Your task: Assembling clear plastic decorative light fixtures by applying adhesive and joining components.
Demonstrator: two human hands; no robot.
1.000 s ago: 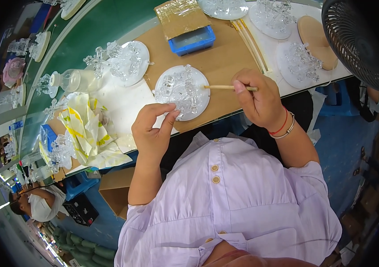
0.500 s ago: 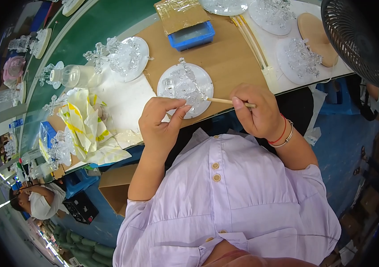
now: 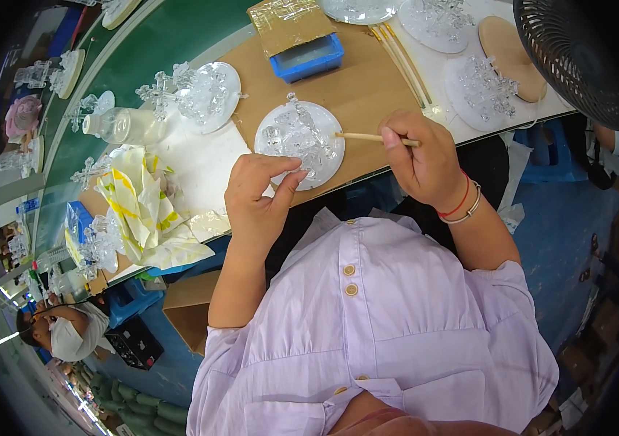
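Bright, even light; heavy fisheye edge distortion.

A worker in a pale lilac short-sleeved shirt (image 3: 367, 327) with round buttons; a red cord (image 3: 456, 204) and silver bangle (image 3: 469, 209) circle the right wrist.

On the workbench (image 3: 367, 80), five round white discs carry clear glass figures, one wooden disc (image 3: 507, 45) lies bare near the right edge, and there is one blue tray (image 3: 308, 58), one plastic bottle (image 3: 122, 125) (lying down), one black fan (image 3: 569, 52).
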